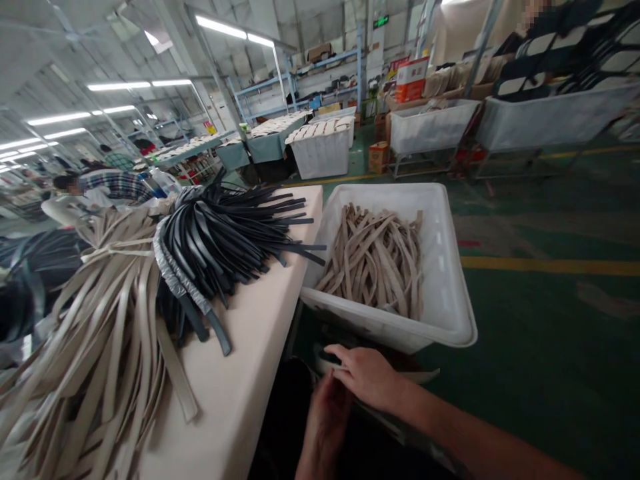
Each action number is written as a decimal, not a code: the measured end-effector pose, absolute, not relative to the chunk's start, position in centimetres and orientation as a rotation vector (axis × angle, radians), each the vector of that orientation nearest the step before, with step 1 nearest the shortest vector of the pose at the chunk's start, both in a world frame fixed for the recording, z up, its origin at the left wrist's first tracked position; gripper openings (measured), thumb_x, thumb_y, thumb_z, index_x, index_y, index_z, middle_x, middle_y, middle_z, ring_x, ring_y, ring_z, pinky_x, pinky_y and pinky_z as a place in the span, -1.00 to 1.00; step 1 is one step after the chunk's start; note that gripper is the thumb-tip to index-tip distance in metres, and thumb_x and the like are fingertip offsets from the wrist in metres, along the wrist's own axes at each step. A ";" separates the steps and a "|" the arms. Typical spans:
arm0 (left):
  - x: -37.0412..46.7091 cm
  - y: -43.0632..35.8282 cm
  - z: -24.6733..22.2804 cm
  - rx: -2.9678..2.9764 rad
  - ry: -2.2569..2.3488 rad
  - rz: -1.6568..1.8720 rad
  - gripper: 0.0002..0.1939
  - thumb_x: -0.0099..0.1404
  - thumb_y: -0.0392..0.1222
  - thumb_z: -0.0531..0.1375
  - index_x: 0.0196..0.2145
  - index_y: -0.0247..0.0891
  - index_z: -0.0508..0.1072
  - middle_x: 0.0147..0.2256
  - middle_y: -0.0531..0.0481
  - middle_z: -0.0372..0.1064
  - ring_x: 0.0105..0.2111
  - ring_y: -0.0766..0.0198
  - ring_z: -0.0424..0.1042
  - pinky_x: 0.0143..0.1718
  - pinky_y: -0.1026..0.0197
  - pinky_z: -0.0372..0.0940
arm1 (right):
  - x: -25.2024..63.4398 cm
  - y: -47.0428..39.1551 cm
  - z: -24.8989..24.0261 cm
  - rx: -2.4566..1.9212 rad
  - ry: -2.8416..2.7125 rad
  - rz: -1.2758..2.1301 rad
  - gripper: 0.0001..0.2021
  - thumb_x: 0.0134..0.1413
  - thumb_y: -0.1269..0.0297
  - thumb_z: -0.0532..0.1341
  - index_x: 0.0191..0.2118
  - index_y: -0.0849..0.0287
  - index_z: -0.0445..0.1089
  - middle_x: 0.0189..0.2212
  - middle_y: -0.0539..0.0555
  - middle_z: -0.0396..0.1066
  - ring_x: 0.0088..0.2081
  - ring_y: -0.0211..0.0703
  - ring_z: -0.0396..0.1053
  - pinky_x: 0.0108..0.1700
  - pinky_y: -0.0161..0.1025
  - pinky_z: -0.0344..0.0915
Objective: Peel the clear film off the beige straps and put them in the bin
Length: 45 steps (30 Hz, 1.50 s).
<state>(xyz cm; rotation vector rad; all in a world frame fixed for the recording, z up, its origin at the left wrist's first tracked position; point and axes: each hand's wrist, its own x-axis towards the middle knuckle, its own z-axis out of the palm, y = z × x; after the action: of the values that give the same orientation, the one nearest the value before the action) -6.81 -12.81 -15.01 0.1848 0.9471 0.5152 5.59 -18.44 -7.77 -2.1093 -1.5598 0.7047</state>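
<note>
My right hand (367, 375) is closed on a light beige strap (424, 377), low in the view between the table and the white bin. One end of the strap shows past my right wrist; the other end is blurred in front of the fingers. Just below, my left hand (327, 410) has its fingertips pressed together at the same strap, partly hidden in shadow. Behind both hands stands a white plastic bin (457, 293) with a tangled heap of beige straps (375, 260) inside.
On the pale table (220, 400) at left lie a tied bundle of beige straps (115, 320) and a bundle of black straps (225, 233). Further back are white tubs (433, 130), an orange-and-white box (411, 80) and blue shelving (325, 63). A person (117, 183) leans over at far left.
</note>
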 end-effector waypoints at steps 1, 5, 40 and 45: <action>-7.1 -12.3 -15.0 0.169 0.983 0.542 -0.79 0.37 -0.39 0.14 -0.38 -0.42 0.55 -0.40 -0.15 0.58 -0.40 0.26 0.58 -0.37 0.29 0.47 | 5.9 -18.7 -7.4 -2.083 -1.551 0.724 -0.59 0.21 0.33 0.17 0.18 0.14 0.36 -0.32 0.13 0.59 -0.24 0.04 0.53 -0.23 -0.21 0.28; -7.9 -10.4 -15.3 0.111 1.062 0.596 -0.85 0.37 -0.36 0.17 -0.36 -0.33 0.51 -0.44 -0.03 0.55 -0.46 0.35 0.55 -0.43 0.35 0.44 | 8.1 -20.6 -4.7 -2.009 -1.509 0.792 -0.56 0.17 0.37 0.18 0.18 0.10 0.35 -0.51 -0.04 0.53 -0.44 -0.15 0.45 -0.36 -0.29 0.17; -7.6 -11.7 -14.1 0.075 1.069 0.373 -0.83 0.38 -0.28 0.18 -0.37 -0.38 0.45 -0.56 -0.01 0.51 -0.61 0.32 0.51 -0.61 0.35 0.43 | 9.0 -23.0 -3.6 -1.294 -1.900 0.339 -0.68 0.44 0.20 0.02 -0.14 0.15 0.51 -0.32 0.09 0.40 -0.32 -0.22 0.34 -0.30 -0.29 0.19; -7.8 -12.3 -14.1 0.134 1.027 0.336 -0.84 0.39 -0.29 0.16 -0.35 -0.39 0.45 -0.55 0.00 0.51 -0.59 0.33 0.51 -0.54 0.34 0.42 | 8.6 -20.9 -7.6 -1.373 -1.876 0.450 -0.78 0.33 0.30 0.11 -0.17 0.12 0.53 -0.20 0.11 0.44 -0.20 -0.12 0.37 -0.15 -0.21 0.27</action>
<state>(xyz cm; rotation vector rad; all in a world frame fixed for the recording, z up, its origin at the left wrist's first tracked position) -7.81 -12.33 -14.05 0.1344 1.0269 0.3361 8.57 -20.86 -7.64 -1.3729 -1.8757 0.4499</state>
